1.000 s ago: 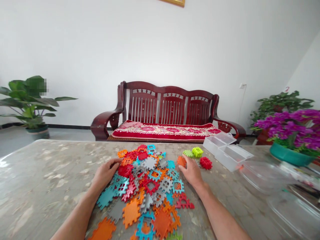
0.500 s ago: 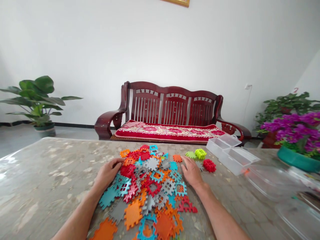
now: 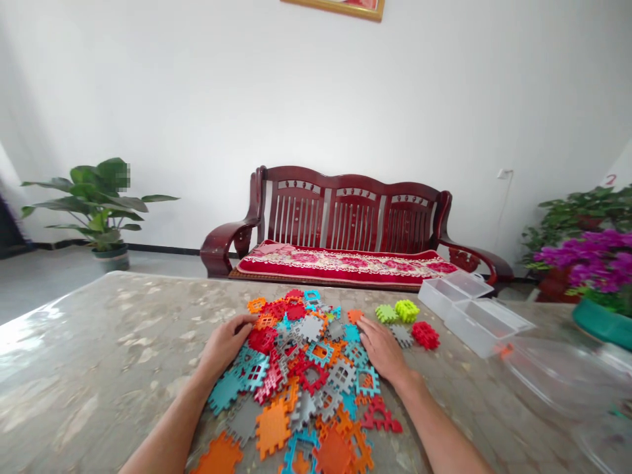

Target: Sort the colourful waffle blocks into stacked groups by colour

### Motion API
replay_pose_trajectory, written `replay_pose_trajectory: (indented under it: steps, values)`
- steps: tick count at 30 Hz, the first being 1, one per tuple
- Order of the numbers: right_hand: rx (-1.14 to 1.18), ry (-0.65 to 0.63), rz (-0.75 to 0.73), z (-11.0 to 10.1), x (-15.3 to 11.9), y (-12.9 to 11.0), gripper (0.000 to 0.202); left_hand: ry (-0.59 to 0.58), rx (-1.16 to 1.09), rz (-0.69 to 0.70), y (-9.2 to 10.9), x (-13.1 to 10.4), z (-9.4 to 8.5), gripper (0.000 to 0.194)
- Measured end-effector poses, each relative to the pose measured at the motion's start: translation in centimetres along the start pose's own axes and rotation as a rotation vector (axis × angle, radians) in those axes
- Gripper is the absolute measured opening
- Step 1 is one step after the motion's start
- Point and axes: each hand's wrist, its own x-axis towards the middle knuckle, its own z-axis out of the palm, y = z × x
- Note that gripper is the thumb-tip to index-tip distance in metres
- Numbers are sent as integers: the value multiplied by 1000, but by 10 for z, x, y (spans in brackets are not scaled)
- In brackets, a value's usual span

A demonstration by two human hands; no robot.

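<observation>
Two bare hands flank a heap of notched plastic pieces (image 3: 296, 368) in red, orange, turquoise and grey, spread across the middle of a patterned worktop (image 3: 123, 349). The left hand (image 3: 230, 342) lies partly open, its fingers loosely bent and their tips at an orange window piece (image 3: 266, 320) on the heap's edge; its palm is hidden. The right hand (image 3: 379, 345) rests half open at the opposite edge, fingertips beside a small orange piece (image 3: 354, 316) and a turquoise one (image 3: 352, 334), with no clear grip on either. Beyond it sit a lime block (image 3: 407, 311), a pale green piece (image 3: 386, 313), a grey piece (image 3: 401, 336) and a red block (image 3: 425, 336). Farther right, translucent boxes (image 3: 471, 332) stand open-topped, near blurred clear plastic containers (image 3: 553, 375). A teal planter (image 3: 600, 324) holds purple flowers (image 3: 592, 260).
</observation>
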Motion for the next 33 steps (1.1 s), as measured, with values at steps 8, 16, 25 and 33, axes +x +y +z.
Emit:
replay_pose_trajectory:
  steps: [8, 16, 25, 33]
  values:
    - [201, 133, -19, -7, -5, -14, 30, 13, -8, -12, -2, 1, 2, 34]
    - [175, -46, -120, -21, -12, -63, 24, 3, 7, -17, 6, -2, -1, 33]
    - [197, -44, -27, -12, -12, -71, 27, 10, 4, -44, 8, -3, -1, 33]
    - [369, 51, 101, -9, -11, -67, 35, 10, 15, -45, 9, -3, -2, 33]
